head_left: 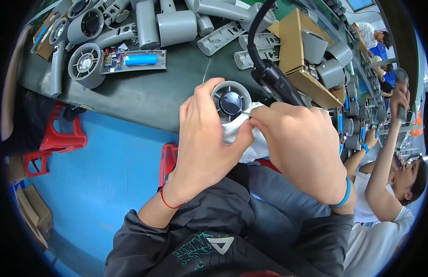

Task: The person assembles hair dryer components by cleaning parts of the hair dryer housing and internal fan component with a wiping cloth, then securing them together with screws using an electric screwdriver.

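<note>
My left hand (207, 131) is closed around a round grey fan housing (215, 94), which has spokes and a dark domed hub (231, 102) facing up. Bunched below the housing's rim is a white cloth (255, 143), between my two hands. My right hand (299, 145) pinches a thin metal tool (245, 113), its tip at the edge of the hub. My fingers cover most of that tool, so its exact kind does not show. Just beyond the right hand, a black corded handle (274, 81) hangs down from a thick cable.
Grey fan bodies (177, 27) and half shells (221, 39) crowd the back of the dark table (144, 97). One opened shell holds a blue battery (141, 59) and circuit board. A cardboard box (297, 64) of parts stands right. Red stools (64, 131) are left; co-workers (384, 194) sit right.
</note>
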{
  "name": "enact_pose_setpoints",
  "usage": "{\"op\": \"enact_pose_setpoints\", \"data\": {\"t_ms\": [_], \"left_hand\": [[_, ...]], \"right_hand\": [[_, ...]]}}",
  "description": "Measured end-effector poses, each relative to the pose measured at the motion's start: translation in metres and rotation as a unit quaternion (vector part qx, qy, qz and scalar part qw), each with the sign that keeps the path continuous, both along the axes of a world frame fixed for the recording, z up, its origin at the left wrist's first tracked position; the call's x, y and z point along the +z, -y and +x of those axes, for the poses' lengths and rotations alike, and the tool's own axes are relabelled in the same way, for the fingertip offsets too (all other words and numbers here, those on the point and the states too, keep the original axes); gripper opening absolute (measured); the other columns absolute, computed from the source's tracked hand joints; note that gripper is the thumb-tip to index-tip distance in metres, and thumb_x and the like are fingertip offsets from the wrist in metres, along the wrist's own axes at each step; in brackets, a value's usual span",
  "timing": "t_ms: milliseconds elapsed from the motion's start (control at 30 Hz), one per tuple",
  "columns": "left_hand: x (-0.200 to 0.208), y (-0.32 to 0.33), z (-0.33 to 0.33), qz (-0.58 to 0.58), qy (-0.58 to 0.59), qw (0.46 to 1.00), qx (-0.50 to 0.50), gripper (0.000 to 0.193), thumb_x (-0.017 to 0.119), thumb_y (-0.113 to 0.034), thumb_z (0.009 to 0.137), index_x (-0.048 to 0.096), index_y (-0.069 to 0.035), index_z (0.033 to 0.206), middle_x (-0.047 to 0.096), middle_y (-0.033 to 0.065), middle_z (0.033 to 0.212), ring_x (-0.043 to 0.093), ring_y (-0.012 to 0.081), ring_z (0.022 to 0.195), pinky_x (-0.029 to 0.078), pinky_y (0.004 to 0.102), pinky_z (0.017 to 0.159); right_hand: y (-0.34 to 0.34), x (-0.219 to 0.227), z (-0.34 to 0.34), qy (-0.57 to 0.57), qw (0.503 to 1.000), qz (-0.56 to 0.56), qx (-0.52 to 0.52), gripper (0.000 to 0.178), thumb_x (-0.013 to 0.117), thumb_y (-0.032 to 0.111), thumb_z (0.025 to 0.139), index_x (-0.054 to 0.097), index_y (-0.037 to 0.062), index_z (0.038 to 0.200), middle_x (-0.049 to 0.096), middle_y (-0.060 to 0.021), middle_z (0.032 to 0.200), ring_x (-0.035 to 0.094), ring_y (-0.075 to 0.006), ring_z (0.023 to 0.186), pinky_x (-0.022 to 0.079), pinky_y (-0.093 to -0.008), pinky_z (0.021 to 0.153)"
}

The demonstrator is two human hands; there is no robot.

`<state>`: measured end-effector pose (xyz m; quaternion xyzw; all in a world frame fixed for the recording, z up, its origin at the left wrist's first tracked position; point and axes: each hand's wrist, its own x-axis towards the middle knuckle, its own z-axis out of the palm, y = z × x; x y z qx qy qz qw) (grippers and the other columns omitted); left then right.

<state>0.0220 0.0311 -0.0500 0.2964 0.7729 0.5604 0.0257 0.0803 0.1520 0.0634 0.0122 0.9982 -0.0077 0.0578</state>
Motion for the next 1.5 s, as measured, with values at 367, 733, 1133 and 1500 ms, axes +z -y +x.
{"op": "enact_pose_setpoints", "data": {"t_ms": [367,733,1133,1500], "left_hand": [[-0.003,-0.004,-0.001,-0.01,-0.018,1.0,-0.001,0.067,0.073,-0.011,0.077,0.04,0.004,0.134,0.053,0.0241,0.119,0.052,0.0414,0.112,0.04,0.0462,0.099],[0.0,0.003,0.005,0.026,0.118,0.993,-0.012,0.06,0.067,-0.011,0.086,0.037,-0.002,0.138,0.047,0.0191,0.13,0.048,0.0327,0.121,0.036,0.0398,0.105],[0.005,-0.003,0.006,0.021,0.119,0.993,-0.002,0.055,0.064,-0.01,0.089,0.038,-0.001,0.137,0.051,0.0181,0.128,0.052,0.0302,0.116,0.039,0.0389,0.102],[-0.001,-0.005,0.004,-0.016,0.014,1.0,0.014,0.06,0.072,-0.016,0.082,0.043,0.001,0.132,0.056,0.021,0.118,0.056,0.0354,0.108,0.043,0.0416,0.094]], "right_hand": [[-0.014,-0.013,0.006,-0.017,1.0,0.003,0.008,0.008,0.064,0.013,0.082,0.061,0.0074,0.088,0.065,-0.0075,0.076,0.067,-0.0304,0.069,0.052,-0.0393,0.058],[-0.011,-0.001,0.001,0.032,0.999,0.018,0.032,0.015,0.065,0.011,0.077,0.067,0.0024,0.088,0.068,-0.0116,0.073,0.07,-0.0277,0.07,0.053,-0.0367,0.061],[-0.024,-0.029,0.01,-0.067,0.996,-0.033,0.049,0.018,0.065,0.013,0.076,0.068,0.0048,0.092,0.067,-0.0105,0.066,0.069,-0.0281,0.066,0.053,-0.0379,0.059],[-0.03,-0.025,0.015,-0.05,0.997,-0.02,0.056,0.019,0.063,0.013,0.077,0.069,0.0121,0.095,0.069,-0.0076,0.078,0.07,-0.0287,0.069,0.054,-0.041,0.06]]}}
